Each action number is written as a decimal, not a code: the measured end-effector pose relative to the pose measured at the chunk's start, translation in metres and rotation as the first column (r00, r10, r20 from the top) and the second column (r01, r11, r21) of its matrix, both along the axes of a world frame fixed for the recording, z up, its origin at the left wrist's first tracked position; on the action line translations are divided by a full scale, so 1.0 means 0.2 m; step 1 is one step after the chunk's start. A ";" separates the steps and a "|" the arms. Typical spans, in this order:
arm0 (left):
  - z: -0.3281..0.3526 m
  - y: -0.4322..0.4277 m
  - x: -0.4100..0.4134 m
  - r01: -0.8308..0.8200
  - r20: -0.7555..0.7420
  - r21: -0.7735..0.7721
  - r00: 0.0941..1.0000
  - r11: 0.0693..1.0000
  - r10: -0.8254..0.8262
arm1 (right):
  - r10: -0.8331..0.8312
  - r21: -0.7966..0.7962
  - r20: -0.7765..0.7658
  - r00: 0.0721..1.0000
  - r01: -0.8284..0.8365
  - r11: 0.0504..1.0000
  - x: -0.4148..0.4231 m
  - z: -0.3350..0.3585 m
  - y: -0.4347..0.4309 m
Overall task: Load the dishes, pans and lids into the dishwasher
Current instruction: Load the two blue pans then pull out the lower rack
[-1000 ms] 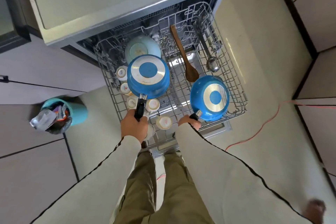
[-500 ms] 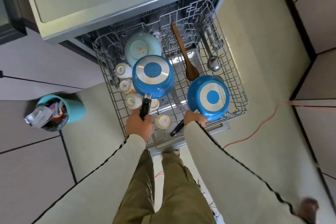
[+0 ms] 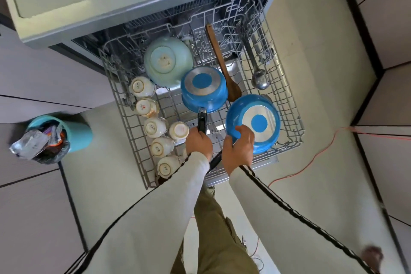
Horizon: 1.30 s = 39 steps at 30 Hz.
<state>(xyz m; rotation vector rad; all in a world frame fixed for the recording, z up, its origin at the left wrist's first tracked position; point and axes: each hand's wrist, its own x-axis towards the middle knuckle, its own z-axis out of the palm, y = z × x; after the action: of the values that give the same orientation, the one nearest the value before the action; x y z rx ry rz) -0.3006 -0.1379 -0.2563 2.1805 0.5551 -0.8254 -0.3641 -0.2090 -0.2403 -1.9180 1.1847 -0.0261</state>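
The dishwasher's wire rack [image 3: 131, 140] is pulled out below me. A blue saucepan [image 3: 203, 89] sits upside down in the rack's middle, and my left hand [image 3: 199, 141] grips its black handle. A blue frying pan [image 3: 253, 123] lies upside down at the rack's front right; my right hand [image 3: 239, 149] rests on its near rim, fingers curled over the edge. Its black handle pokes out below my wrist. A pale green bowl [image 3: 168, 61] lies upside down behind the saucepan.
Several white cups [image 3: 153, 127] line the rack's left side. A wooden spoon [image 3: 222, 62] and a metal ladle [image 3: 259, 78] lie at the back right. A teal bin [image 3: 73, 131] stands on the floor left. An orange cable [image 3: 311, 158] runs right.
The saucepan moved back and right and now rests lower in the rack. My right hand shifted from the frying pan's handle up onto its rim.
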 end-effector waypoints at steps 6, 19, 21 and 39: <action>-0.12 -0.02 -0.01 0.080 -0.059 0.062 0.995 0.995 -0.076 | 0.082 -0.048 0.030 0.996 -0.081 0.996 -0.10 -0.08 -0.07; 0.09 0.02 -0.12 0.252 0.063 0.199 0.961 0.947 -0.269 | 0.142 -0.134 0.128 0.982 -0.125 0.983 -0.33 -0.04 -0.20; 0.17 0.13 -0.19 0.360 0.158 0.264 0.899 0.895 -0.408 | 0.172 -0.142 0.052 0.984 -0.163 0.976 -0.39 -0.01 -0.24; 0.05 0.66 -0.37 0.765 -0.252 0.344 0.634 0.544 -0.732 | 0.724 0.027 -0.583 0.368 -0.882 0.470 -0.32 -0.03 -0.48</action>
<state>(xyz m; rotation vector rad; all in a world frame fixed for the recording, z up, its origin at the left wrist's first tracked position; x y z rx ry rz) -0.3754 -0.0063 -0.2472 2.8462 -0.2801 -1.3370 -0.4280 -0.3054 -0.2462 -2.7130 0.3555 0.9983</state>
